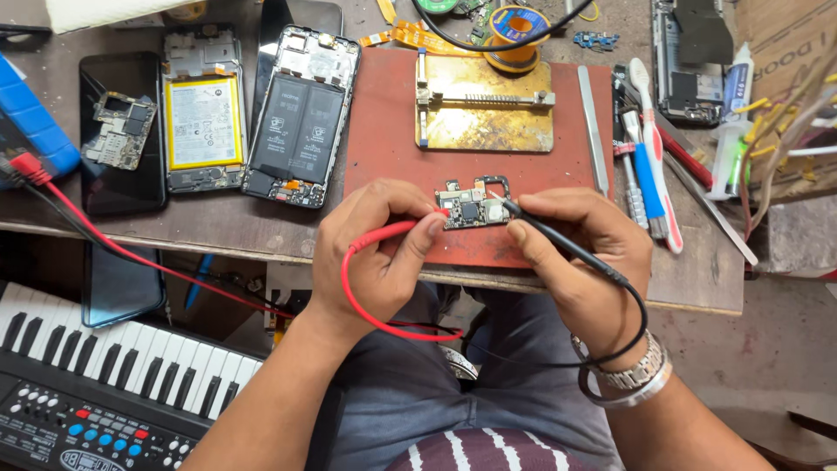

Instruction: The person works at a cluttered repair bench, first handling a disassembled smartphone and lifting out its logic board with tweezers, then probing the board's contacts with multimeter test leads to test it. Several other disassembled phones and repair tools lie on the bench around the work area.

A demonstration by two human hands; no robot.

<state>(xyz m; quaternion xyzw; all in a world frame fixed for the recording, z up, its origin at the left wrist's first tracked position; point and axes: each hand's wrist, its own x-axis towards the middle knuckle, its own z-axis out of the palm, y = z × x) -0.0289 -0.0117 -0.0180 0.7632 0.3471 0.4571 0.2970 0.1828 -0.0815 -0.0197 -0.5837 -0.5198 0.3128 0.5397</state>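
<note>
The red probe lead (375, 288) looks like smooth, glossy plastic. The circuit board (472, 208) shows small shiny metal parts. The red mat (384, 131) is matt, the wooden bench (697, 270) rough and worn, the wrist bracelet (635, 373) polished metal.

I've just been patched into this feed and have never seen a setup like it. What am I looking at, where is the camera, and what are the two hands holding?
There is no machine here, only a person's two bare hands. The one picture comes from a camera on their head, looking down at a workbench.

The left hand holds a red test probe with a red lead. The right hand holds a black test probe. Both tips meet a small circuit board lying on a red mat.

Also on the mat is a brass-coloured board clamp. To the left lie two opened phones showing their batteries. Hand tools sit on the right, and an electronic keyboard below the bench edge.
</note>
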